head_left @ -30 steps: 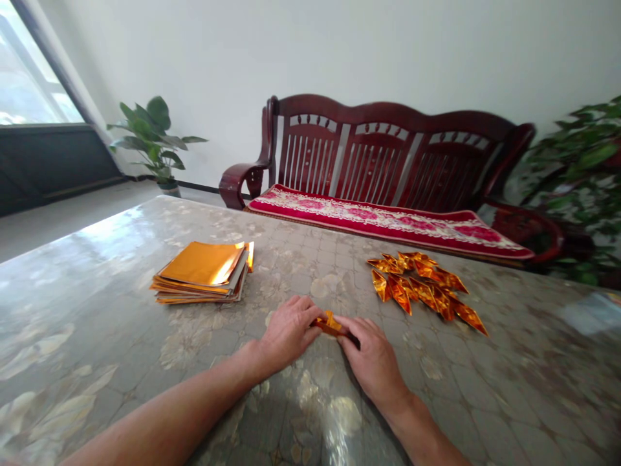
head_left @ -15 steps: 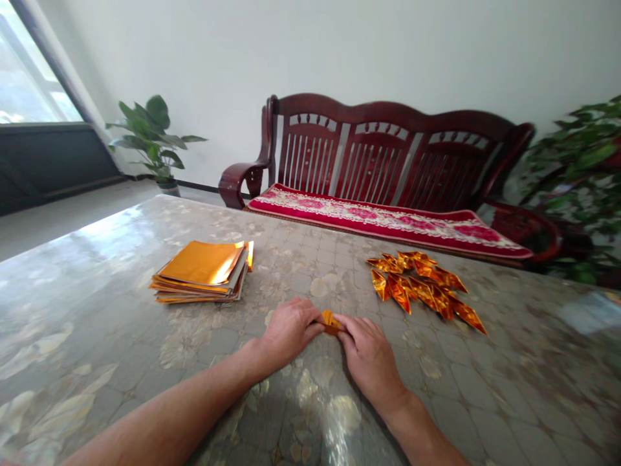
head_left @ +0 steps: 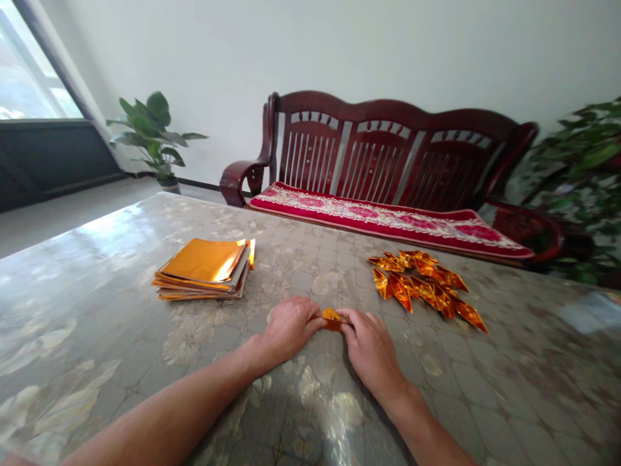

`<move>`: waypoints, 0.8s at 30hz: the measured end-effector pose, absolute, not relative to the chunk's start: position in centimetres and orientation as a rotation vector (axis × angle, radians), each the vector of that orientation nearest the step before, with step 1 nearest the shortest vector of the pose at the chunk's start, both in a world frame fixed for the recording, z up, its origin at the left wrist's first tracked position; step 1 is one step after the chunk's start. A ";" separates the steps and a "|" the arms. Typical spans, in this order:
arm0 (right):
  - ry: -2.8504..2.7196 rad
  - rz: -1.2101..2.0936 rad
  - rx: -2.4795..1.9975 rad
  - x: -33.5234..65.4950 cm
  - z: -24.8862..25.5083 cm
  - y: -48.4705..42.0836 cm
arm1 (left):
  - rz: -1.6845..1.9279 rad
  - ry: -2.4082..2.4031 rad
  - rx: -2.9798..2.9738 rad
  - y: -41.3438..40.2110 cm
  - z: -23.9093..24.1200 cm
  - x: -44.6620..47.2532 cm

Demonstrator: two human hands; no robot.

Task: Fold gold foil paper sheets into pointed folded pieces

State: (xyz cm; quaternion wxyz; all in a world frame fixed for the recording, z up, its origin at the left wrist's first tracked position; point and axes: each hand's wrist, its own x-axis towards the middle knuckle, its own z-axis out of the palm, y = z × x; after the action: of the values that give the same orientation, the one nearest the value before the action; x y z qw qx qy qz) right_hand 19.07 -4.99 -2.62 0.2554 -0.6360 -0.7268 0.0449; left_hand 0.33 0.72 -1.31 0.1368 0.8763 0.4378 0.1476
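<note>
The left hand (head_left: 291, 327) is pinching one end of a small, shiny orange-gold folded foil paper piece (head_left: 332, 319) between thumb and fingers, and the right hand (head_left: 371, 343) is gripping the other end the same way. The piece is sitting between the two sets of fingertips, above the near middle of a grey-brown table (head_left: 121, 349) with a glossy floral and lattice pattern; whether it is touching the surface, I cannot tell.

Half a second ago the piece was looking tilted and uneven; now it is lying more level, its rounded middle rising above a straight front band. Both hands are keeping nearly the same places.

A square-cornered stack of orange-gold foil and grey paper sheets (head_left: 201, 262) is resting beyond the left hand, looking unchanged. A cluster of pointed, orange-gold folded foil shapes (head_left: 427, 291) is lying beyond the right hand, also as before. Behind the table, a dark red-brown carved wooden bench (head_left: 310, 100) is holding a long red floral seat cover (head_left: 363, 213).
</note>
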 end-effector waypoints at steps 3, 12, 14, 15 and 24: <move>-1.985 0.124 -1.696 19.2 -2.5 -4.8 | 0.404 1.266 2.499 0.9 -1.3 0.3; -2.105 0.078 -1.681 19.1 -2.0 -4.6 | 0.497 1.238 2.488 1.0 -1.7 0.2; -2.109 0.086 -1.702 19.0 -2.0 -4.5 | 0.537 1.201 2.484 1.1 -1.8 0.2; -2.112 0.091 -1.709 19.0 -2.0 -4.4 | 0.550 1.187 2.485 1.1 -1.8 0.1; -2.163 -0.013 -1.714 18.9 -1.9 -4.3 | 0.502 1.231 2.475 0.9 -1.7 0.1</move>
State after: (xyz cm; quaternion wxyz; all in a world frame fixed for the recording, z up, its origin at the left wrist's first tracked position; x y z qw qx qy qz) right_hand 18.88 -4.30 -1.92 0.1899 -0.6098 -0.7694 -0.0048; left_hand 0.09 0.88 -1.74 0.1655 0.8688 0.4321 0.1761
